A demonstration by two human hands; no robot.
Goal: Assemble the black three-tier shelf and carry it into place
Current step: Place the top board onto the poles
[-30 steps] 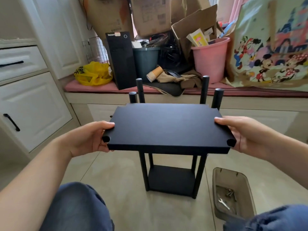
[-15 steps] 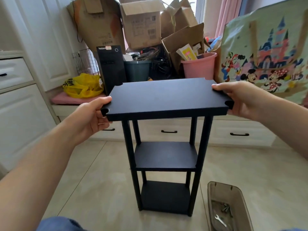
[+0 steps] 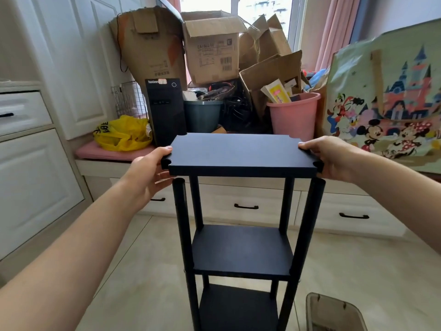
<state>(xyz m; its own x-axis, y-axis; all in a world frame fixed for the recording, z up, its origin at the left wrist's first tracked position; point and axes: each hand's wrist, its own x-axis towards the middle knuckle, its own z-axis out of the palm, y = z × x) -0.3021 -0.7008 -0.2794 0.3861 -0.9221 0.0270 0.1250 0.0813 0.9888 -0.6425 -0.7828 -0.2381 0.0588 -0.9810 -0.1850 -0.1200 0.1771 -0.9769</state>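
Seating the top panel (image 3: 241, 151) on the frame is, by judgement, the step in hand. The left hand (image 3: 146, 175) and right hand (image 3: 334, 158) each clamp a short end of the panel, thumb on top and fingers curled beneath. The panel is held level just above the open tops of the front-left post (image 3: 181, 223) and front-right post (image 3: 310, 223), apparently not yet resting on them.

The shelf stands upright on the tiled floor (image 3: 119, 271), before a bench of drawers, with the middle tier (image 3: 242, 249) and bottom tier (image 3: 236, 306) already fitted.

The next move likely calls for lining up the four corner notches with the four posts and lowering the panel evenly. A tilted panel could catch on one post and rock the frame.

Containers on the bench:
- The pink bucket (image 3: 292, 118) holds cartons and papers standing on end.
- The dark bin (image 3: 202, 115) is heaped with cables and oddments.
- The open cardboard box (image 3: 212, 56) hides its contents.

On the floor at lower right lies a translucent tray (image 3: 334, 314), largely cut off, contents not discernible.
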